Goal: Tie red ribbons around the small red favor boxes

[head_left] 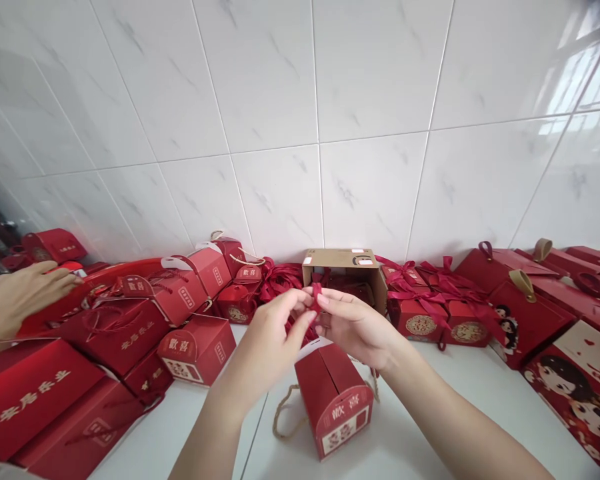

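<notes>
My left hand (275,333) and my right hand (355,323) meet in the middle of the view, fingers pinched together on a narrow dark red ribbon (317,298). The ribbon stands up between the fingertips as a small fold; its lower part is mostly hidden behind my fingers. Just below my hands, a red gift box (330,393) with a rounded lid lies on the white surface. A twine handle (283,413) loops out at its left side.
An open cardboard box (310,259) stands against the tiled wall, a pile of red ribbons (280,280) beside it. Ribbon-tied red boxes (420,317) and larger gift boxes (535,300) line the right. More red boxes (45,393) fill the left, where another person's hand (25,293) reaches in.
</notes>
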Tool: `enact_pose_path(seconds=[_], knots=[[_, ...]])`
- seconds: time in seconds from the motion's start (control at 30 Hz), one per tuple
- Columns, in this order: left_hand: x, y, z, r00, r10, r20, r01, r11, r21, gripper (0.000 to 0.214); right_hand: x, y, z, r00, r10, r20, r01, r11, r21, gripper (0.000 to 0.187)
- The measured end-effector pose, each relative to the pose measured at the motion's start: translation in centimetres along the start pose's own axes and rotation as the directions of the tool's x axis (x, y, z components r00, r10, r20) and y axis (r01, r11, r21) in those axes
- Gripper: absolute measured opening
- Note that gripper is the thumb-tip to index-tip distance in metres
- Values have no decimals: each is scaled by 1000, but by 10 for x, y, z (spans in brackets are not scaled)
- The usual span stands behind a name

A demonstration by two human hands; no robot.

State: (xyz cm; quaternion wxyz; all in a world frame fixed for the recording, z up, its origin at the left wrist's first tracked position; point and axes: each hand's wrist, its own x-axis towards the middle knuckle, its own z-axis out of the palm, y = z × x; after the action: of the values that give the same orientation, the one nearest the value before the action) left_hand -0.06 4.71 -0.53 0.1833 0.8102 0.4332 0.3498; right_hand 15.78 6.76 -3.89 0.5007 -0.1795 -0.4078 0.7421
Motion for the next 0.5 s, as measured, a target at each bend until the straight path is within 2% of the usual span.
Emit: enact_pose_path(seconds=[0.2,0.33,0.5], knots=[[-25,24,-1,984,-72,164,54,992,111,18,-7,-15,-4,991,-103,-90,112,989,94,28],[-32,30,-5,977,-148,155,138,988,69,24,-4,-27,-12,958,-169,-232,195,976,93,24],[-35,26,-14,951,-239,195,213,966,144,37,-1,-35,-22,916,-230,-330,268,960,75,15]])
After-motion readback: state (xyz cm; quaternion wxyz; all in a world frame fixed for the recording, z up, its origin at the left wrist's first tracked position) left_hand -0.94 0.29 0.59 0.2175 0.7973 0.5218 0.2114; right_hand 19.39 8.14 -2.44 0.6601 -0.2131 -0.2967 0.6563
